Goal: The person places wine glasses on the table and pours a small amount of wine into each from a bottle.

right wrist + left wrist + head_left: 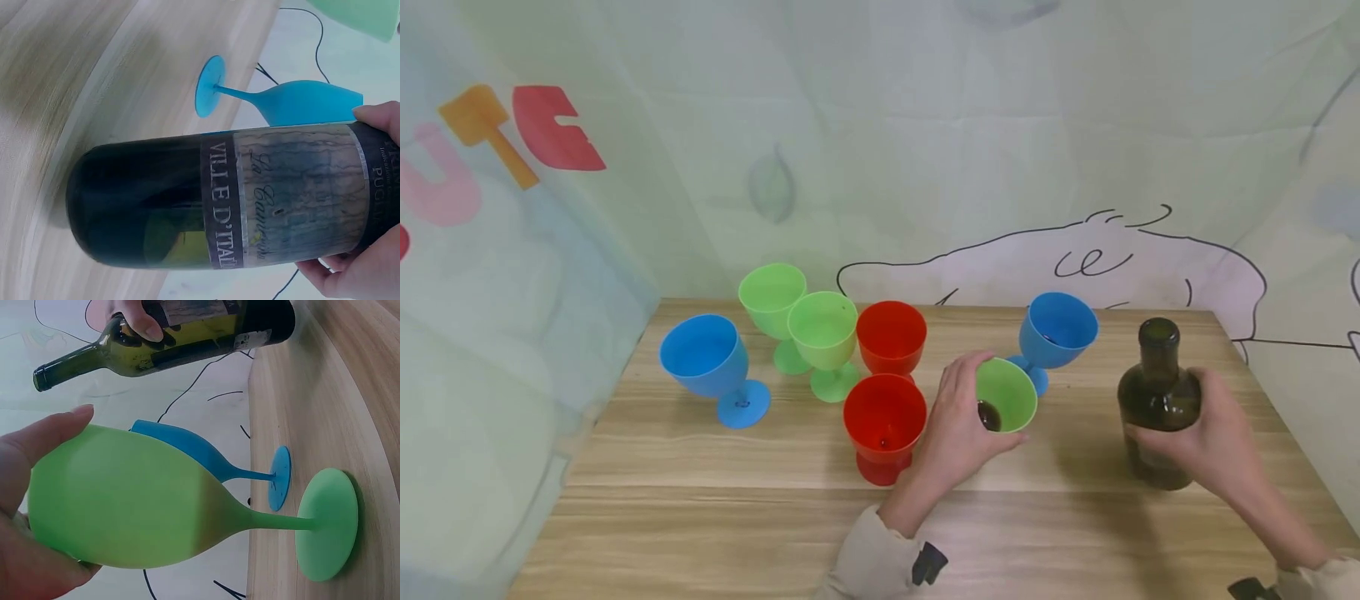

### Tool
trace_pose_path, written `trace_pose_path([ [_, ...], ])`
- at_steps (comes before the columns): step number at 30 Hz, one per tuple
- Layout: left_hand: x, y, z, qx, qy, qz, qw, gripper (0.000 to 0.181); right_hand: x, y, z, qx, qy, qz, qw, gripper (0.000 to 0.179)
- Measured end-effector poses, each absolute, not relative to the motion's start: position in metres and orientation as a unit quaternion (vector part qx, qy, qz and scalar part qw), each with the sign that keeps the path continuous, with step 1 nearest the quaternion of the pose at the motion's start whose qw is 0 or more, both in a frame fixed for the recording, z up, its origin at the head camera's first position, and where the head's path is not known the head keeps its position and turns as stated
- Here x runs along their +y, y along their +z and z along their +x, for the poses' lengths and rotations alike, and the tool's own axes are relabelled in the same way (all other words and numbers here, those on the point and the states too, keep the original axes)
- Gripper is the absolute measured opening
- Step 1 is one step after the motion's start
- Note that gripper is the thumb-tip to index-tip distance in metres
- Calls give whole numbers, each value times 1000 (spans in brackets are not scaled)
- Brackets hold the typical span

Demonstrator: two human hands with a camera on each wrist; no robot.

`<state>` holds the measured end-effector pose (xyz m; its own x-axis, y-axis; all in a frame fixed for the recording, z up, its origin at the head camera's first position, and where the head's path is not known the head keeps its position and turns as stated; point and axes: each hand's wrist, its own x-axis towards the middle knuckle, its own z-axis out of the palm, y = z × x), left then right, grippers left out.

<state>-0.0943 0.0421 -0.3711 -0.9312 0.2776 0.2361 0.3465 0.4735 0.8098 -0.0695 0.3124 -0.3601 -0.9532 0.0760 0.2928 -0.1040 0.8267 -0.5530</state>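
My left hand (957,429) grips the bowl of a light green goblet (1013,390), which holds a little dark liquid. In the left wrist view the foot of this goblet (328,525) is on the table. To the right, my right hand (1213,437) holds a dark green wine bottle (1157,408) round its body, neck up. Whether the bottle's base touches the table, I cannot tell. The bottle's label (300,194) shows in the right wrist view. Behind the held goblet stands a blue goblet (1056,333) with some dark liquid in it.
Two red goblets (886,412) stand close to my left hand on its left. Further left are two light green goblets (822,329) and another blue goblet (706,358). A printed cloth (880,150) hangs behind the wooden table (715,517).
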Motion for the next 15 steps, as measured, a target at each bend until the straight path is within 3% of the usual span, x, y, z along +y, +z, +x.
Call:
trace_pose_path([
  [15,45,-371,-97,-862,-478,-166,26,86,315,-362,-72,-942,301,-44,142,82],
])
